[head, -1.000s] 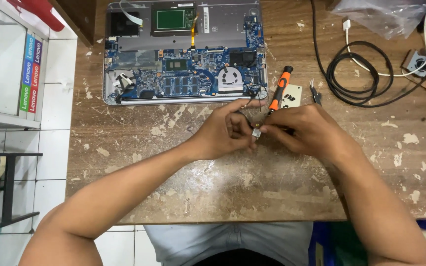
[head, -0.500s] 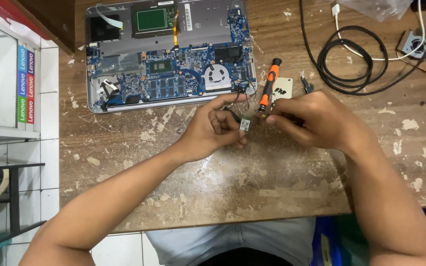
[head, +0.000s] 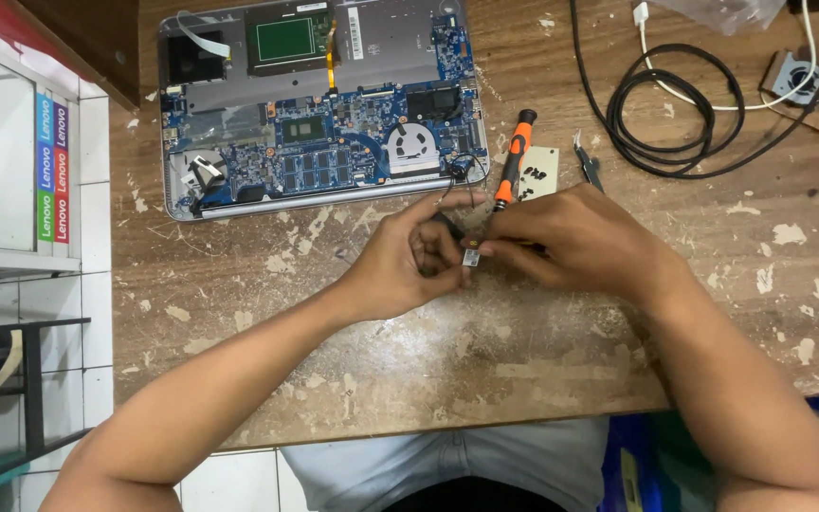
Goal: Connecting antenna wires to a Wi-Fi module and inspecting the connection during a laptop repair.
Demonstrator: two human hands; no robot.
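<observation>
Seen from the head camera, a left hand [head: 409, 261] and a right hand [head: 571, 237] meet over a worn wooden table [head: 523, 351], both pinching a small wired component [head: 471, 256] between their fingertips. Behind them lie an opened laptop [head: 319, 104], an orange-handled screwdriver [head: 514, 156] and a coiled black cable [head: 675, 109].

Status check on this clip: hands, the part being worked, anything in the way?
Left hand and right hand pinch small connector part together. Orange screwdriver lies just behind, by opened laptop. Nothing in the way.
</observation>
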